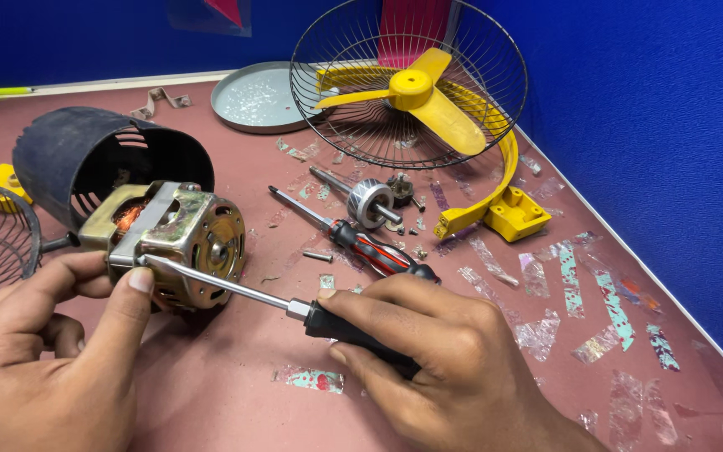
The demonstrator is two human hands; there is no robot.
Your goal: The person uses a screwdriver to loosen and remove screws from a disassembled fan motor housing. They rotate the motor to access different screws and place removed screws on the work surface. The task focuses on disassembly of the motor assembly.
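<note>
While steadying a boxy metal motor [179, 243] on the scuffed maroon table [236, 393], left hand [48, 351] pinches its corner, thumb by the tip. Right hand [433, 351] clamped round a black-handled screwdriver [294, 308], steel shaft slanting to the motor's edge. Copper windings inside the casing. Behind: ribbed black cover [85, 155], round wire cage [407, 79] holding a yellow plastic blade [416, 96], second red-handled screwdriver [361, 243].

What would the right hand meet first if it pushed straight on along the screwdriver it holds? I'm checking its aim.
The right hand points its screwdriver up-left; the tip already seems to touch the fan motor casing beside the left hand's thumb.
</note>
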